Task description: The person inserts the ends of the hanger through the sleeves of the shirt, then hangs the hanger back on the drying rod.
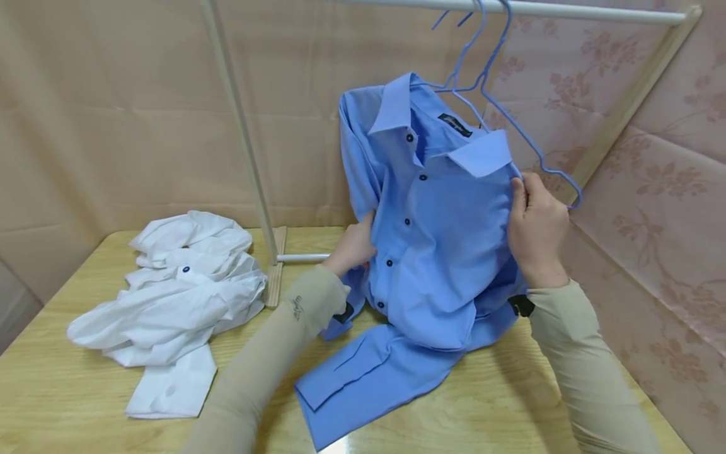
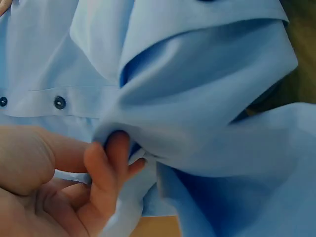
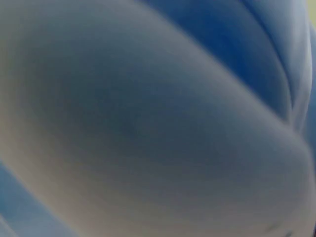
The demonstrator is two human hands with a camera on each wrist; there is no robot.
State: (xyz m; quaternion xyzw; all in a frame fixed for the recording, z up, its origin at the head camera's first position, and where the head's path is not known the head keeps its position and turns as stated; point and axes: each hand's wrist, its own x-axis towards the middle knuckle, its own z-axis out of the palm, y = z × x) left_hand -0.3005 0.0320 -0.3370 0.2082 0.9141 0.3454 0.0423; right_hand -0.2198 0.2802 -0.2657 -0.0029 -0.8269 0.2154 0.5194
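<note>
A blue button-up shirt (image 1: 437,233) hangs on a blue wire hanger (image 1: 462,57), its collar upright and its lower part and one sleeve on the table. My right hand (image 1: 539,227) grips the shirt's shoulder, thumb in front, below the collar point. With thumb and fingers, my left hand (image 1: 354,243) pinches a fold at the shirt's other side. The left wrist view shows this hand (image 2: 98,173) up close, beside the dark buttons (image 2: 59,102). Blurred blue cloth (image 3: 148,108) fills the right wrist view, hiding the right fingers there.
Behind the shirt a second blue hanger (image 1: 535,148) hangs from the white rail (image 1: 595,11). The rack's post (image 1: 241,132) rises left of the shirt. A crumpled white shirt (image 1: 187,296) lies on the wooden table's left. Curtains (image 1: 113,126) close off the back and right.
</note>
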